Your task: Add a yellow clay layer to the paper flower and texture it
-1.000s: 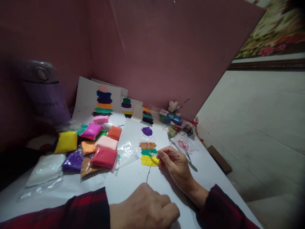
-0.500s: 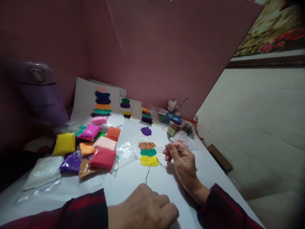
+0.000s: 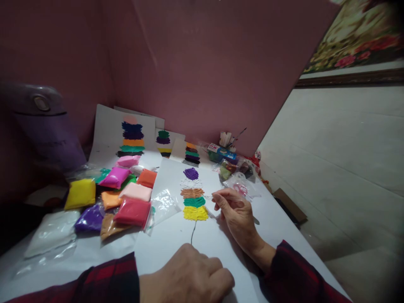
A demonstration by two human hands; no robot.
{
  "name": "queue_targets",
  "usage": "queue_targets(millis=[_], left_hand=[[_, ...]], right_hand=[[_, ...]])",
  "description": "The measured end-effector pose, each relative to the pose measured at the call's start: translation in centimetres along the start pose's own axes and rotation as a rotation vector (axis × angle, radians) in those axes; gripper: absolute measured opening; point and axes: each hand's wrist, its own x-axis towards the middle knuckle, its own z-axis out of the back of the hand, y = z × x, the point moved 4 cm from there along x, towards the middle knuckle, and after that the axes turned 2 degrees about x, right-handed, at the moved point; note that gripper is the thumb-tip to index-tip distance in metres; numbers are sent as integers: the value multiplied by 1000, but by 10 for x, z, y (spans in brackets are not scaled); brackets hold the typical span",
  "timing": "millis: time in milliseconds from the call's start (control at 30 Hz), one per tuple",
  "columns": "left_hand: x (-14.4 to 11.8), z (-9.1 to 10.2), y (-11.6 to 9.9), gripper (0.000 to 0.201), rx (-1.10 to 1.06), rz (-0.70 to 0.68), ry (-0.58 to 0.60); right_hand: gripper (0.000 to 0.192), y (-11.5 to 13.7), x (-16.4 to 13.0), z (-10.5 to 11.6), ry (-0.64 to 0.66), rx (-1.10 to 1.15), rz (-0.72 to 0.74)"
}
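My right hand (image 3: pixel 235 212) pinches a thin, pale, see-through stick (image 3: pixel 208 196) between thumb and fingers. Its tip is faint and points left at the edge of a brown clay band (image 3: pixel 192 193); whether they touch I cannot tell. That band belongs to a textured stack on a white sheet (image 3: pixel 167 176): purple clay (image 3: pixel 191 173) on top, then white, brown, green clay (image 3: pixel 194 202) and yellow clay (image 3: pixel 195 213). A dark line (image 3: pixel 193 232) runs down from the yellow. My left hand (image 3: pixel 187 275) rests below it on the sheet, fingers curled under and their tips hidden.
Bagged clay packs in several colours, including a red pack (image 3: pixel 131 211) and a yellow pack (image 3: pixel 81 193), lie at left. Behind them stands a purple bottle (image 3: pixel 50 130). Banded sheets (image 3: pixel 104 126) lean at the back. A box (image 3: pixel 222 152) and plastic bags (image 3: pixel 238 181) sit right.
My right hand has shifted slightly left, closer to the clay bands, and the stick shows less clearly. My left hand keeps its place on the sheet. The whole view has slid a little.
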Motion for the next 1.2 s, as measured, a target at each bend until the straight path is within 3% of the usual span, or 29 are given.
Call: queue_targets(millis=[633, 833, 1200], left_hand=[[1, 3, 0, 17, 4, 16, -10], [1, 2, 0, 15, 8, 10, -26], [1, 0, 0, 15, 6, -12, -26]], right_hand=[[15, 3, -2, -1, 83, -160, -5], [27, 3, -3, -3, 107, -55, -86], [36, 8, -2, -1, 103, -159, 9]])
